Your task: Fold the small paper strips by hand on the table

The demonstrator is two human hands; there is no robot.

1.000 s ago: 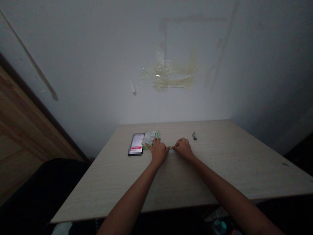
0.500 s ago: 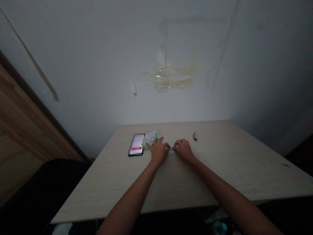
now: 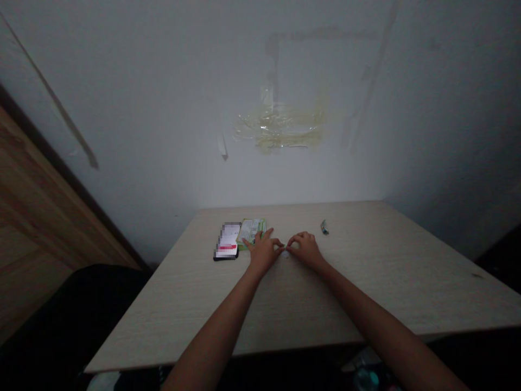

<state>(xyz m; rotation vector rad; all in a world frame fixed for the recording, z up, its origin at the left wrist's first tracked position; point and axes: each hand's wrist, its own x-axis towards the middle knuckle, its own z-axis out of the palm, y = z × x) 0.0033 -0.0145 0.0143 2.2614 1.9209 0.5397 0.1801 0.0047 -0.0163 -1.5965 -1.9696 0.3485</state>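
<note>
My left hand [image 3: 264, 253] rests on the table with thumb and forefinger pinched at a small pale piece [image 3: 286, 253]. Its other fingers spread over the lower right part of a green-and-white printed packet or leaflet [image 3: 246, 230]. From the other side, my right hand [image 3: 306, 250] pinches the same piece, its remaining fingers curled. The piece looks whitish with a touch of green; it is too small and too covered by fingertips to name. The two pinches are almost touching.
A phone [image 3: 227, 245] with a lit screen lies left of the packet, partly pixelated. Beyond my right hand lies a small crumpled wrapper-like scrap [image 3: 324, 227]. The pale wooden table [image 3: 366, 260] meets a wall [image 3: 163, 136] with peeling clear tape [image 3: 280, 127].
The fingertips of both hands have drawn slightly closer together, and less green shows between them. The phone, packet and scrap have stayed put.
</note>
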